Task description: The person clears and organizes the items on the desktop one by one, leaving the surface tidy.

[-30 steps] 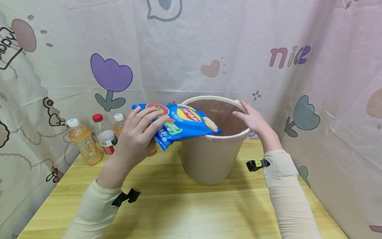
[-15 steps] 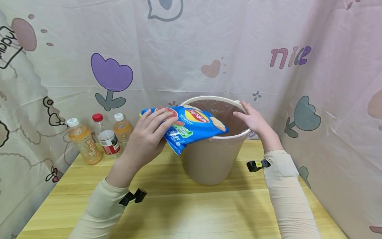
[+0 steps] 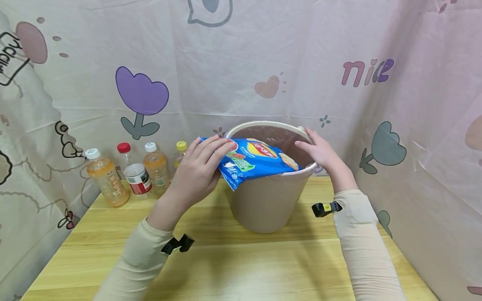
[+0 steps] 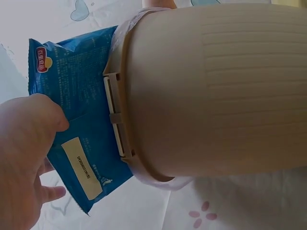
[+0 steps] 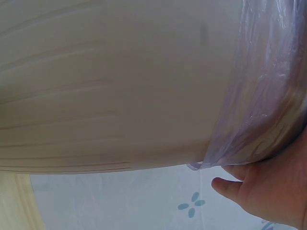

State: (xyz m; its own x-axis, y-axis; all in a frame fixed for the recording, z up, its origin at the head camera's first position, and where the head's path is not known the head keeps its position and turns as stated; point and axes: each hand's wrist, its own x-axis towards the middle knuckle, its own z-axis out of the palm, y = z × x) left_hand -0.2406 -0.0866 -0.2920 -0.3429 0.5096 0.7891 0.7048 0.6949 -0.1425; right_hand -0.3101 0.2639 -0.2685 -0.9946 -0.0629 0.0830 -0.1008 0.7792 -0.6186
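My left hand (image 3: 201,169) grips a blue Lay's chip bag (image 3: 260,159) by its left end, fingers on top. In the left wrist view the thumb presses the back of the bag, near a pale printed strip. The bag's far end overlaps the opening of a beige trash can (image 3: 263,205), which stands upright and has a clear plastic liner (image 5: 259,81) folded over its rim. At the right side of that rim, my right hand (image 3: 321,150) holds on; in the right wrist view its fingers are partly hidden by the lined edge.
Several empty-looking plastic bottles stand at the left back: one with orange tint and a white cap (image 3: 109,179), a red-capped one (image 3: 135,173), another white-capped one (image 3: 155,167), and a yellow-capped one (image 3: 180,152). The wooden table (image 3: 248,267) meets a printed cloth backdrop (image 3: 226,83).
My left hand has moved right with the chip bag, bringing it farther over the trash can's opening. The bottles behind that hand are now more visible. The right hand stays at the rim.
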